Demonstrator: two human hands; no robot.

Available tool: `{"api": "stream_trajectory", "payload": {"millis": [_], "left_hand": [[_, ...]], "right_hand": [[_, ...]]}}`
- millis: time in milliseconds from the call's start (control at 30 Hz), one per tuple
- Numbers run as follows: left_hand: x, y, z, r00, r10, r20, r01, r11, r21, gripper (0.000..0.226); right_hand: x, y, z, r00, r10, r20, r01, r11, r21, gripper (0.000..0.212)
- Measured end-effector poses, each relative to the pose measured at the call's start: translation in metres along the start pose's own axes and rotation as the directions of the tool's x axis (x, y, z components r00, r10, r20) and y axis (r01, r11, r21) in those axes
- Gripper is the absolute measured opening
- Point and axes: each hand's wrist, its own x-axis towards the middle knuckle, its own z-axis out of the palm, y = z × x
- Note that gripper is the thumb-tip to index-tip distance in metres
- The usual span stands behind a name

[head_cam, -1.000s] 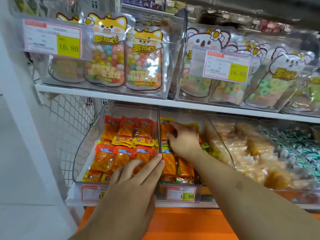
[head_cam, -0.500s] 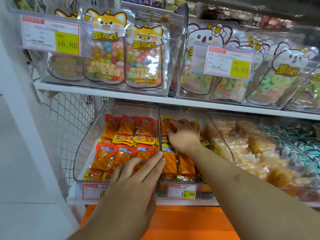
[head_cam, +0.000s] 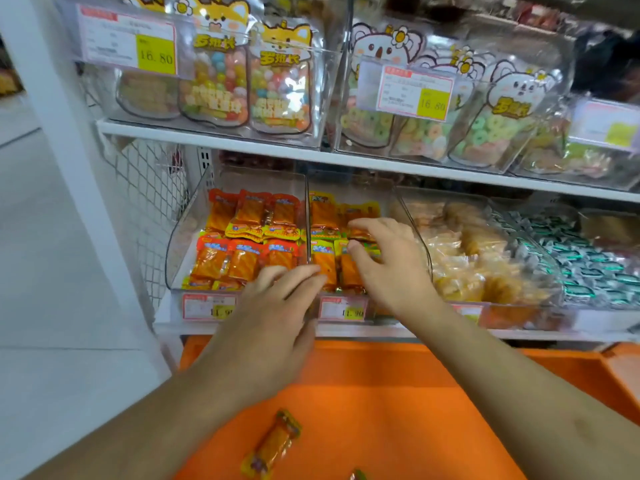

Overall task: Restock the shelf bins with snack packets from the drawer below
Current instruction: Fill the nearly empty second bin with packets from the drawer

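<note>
Orange packets (head_cam: 323, 268) fill the second clear bin (head_cam: 408, 216), and the right hand (head_cam: 388, 265) reaches in among them, thumb and fingers pinching one — the left hand (head_cam: 273, 317) lies flat, fingers straight, against the divider's (head_cam: 307, 220) front edge. Below, the orange drawer (head_cam: 398, 403) holds a loose packet (head_cam: 273, 445) — bags of candy (head_cam: 277, 84) stand on the shelf (head_cam: 214, 142) above.

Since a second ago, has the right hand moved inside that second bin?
Yes. The right hand has slid rightward, away from the clear divider it was beside, and now pinches a yellow-edged packet in the bin's right half.
</note>
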Motion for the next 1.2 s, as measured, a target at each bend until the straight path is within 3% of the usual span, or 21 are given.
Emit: {"api": "stream_trajectory", "payload": {"millis": [100, 167, 267, 367, 467, 633, 800, 1033, 1200], "left_hand": [[-0.020, 0.013, 0.002, 0.999, 0.041, -0.020, -0.042, 0.998, -0.045, 0.044], [-0.039, 0.024, 0.015, 0.999, 0.041, 0.033, -0.038, 0.994, -0.099, 0.038], [-0.073, 0.031, 0.051, 0.985, 0.004, 0.174, 0.023, 0.988, -0.155, 0.035], [-0.114, 0.018, 0.100, 0.917, -0.111, 0.383, 0.183, 0.971, -0.156, 0.032], [-0.149, -0.006, 0.143, 0.796, -0.245, 0.553, 0.347, 0.934, -0.086, 0.035], [-0.167, -0.039, 0.203, 0.646, -0.424, 0.634, 0.535, 0.845, 0.020, 0.042], [-0.163, -0.058, 0.257, 0.591, -0.518, 0.618, 0.629, 0.776, 0.050, 0.059], [-0.173, -0.061, 0.296, 0.500, -0.648, 0.575, 0.730, 0.672, 0.123, 0.064], [-0.174, -0.066, 0.301, 0.498, -0.645, 0.580, 0.659, 0.716, 0.231, 0.072]], "right_hand": [[-0.062, -0.018, -0.021, 0.997, -0.051, 0.055, 0.042, 0.986, 0.161, 0.007], [-0.106, -0.019, -0.019, 0.986, 0.002, 0.166, -0.045, 0.966, 0.256, 0.015], [-0.167, 0.006, 0.012, 0.925, 0.086, 0.370, -0.144, 0.981, 0.131, 0.012], [-0.219, 0.046, 0.044, 0.744, 0.213, 0.633, -0.238, 0.970, -0.046, 0.007], [-0.255, 0.084, 0.070, 0.543, 0.314, 0.779, -0.234, 0.947, -0.219, 0.027], [-0.278, 0.127, 0.115, 0.396, 0.381, 0.836, -0.183, 0.924, -0.335, 0.062], [-0.291, 0.165, 0.163, 0.368, 0.397, 0.841, -0.157, 0.918, -0.364, 0.082], [-0.299, 0.174, 0.178, 0.369, 0.473, 0.800, -0.147, 0.880, -0.452, 0.058], [-0.294, 0.171, 0.171, 0.318, 0.495, 0.809, -0.193, 0.869, -0.456, 0.027]]}}
